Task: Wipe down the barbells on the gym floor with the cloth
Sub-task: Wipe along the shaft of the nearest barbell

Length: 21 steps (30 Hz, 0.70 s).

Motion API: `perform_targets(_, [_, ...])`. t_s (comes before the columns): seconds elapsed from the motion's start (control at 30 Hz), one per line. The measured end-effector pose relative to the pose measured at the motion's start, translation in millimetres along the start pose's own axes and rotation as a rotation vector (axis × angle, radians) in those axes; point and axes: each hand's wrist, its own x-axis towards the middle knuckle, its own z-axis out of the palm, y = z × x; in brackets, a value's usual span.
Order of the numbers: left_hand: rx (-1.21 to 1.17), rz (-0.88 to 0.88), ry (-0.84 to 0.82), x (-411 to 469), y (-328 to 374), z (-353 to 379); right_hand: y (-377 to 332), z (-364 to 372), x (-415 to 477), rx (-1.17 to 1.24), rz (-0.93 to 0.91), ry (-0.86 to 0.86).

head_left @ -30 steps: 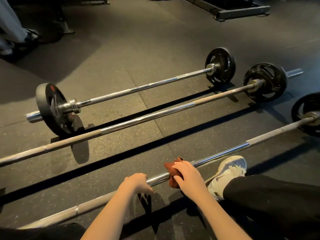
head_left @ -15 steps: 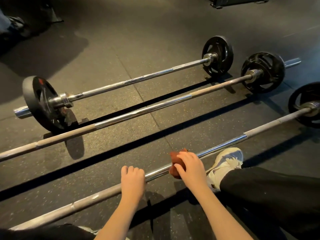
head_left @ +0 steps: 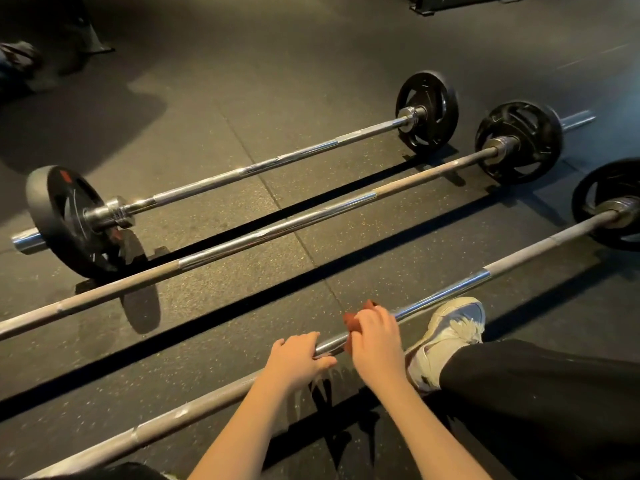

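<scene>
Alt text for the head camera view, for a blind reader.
A right hand holds a red cloth on the nearest barbell; the left hand grips the bar beside it. The middle barbell and far barbell lie beyond.

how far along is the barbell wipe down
Done: no bar shows as finished. In hand: the right hand grips the red cloth on the nearest barbell, the left hand holding it alongside. Left: the middle barbell and far barbell, both untouched.

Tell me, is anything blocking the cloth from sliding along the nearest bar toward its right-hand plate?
Nothing sits on the nearest barbell between the red cloth and the plate. Only the white shoe lies close beside it.
</scene>
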Motion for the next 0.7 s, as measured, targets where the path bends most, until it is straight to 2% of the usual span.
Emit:
perform_targets(0.07, [0.076, 0.026, 0.036, 2, 1, 4, 8, -5, 8, -0.040, -0.126, -0.104])
perform_targets(0.13, [0.104, 0.030, 0.049, 3, 1, 5, 31, -22, 27, -0.110, -0.125, -0.156])
perform_targets(0.17, [0.107, 0.029, 0.049, 3, 1, 6, 41, -30, 35, -0.117, -0.074, -0.136])
perform_targets(0.27, [0.118, 0.020, 0.050, 3, 1, 8, 44, -33, 31, -0.083, 0.103, 0.072])
perform_targets(0.33, [0.134, 0.014, 0.042, 3, 1, 8, 21, -19, 18, -0.051, 0.150, 0.084])
perform_targets(0.47, [0.117, -0.014, -0.015, 3, 6, 4, 14, -15, 14, -0.099, -0.149, -0.102])
perform_targets(0.5, [0.104, -0.016, -0.020, 3, 8, 3, 24, -24, 23, -0.136, -0.163, -0.138])
perform_targets(0.53, [0.090, -0.007, -0.017, 3, 11, 2, 37, -31, 31, -0.170, -0.137, -0.146])
perform_targets(0.6, [0.053, 0.032, -0.001, 3, 19, 2, 60, -43, 42, -0.198, 0.000, -0.037])
perform_targets(0.7, [0.019, 0.090, 0.030, 4, 36, 3, 52, -36, 31, -0.140, 0.164, 0.073])
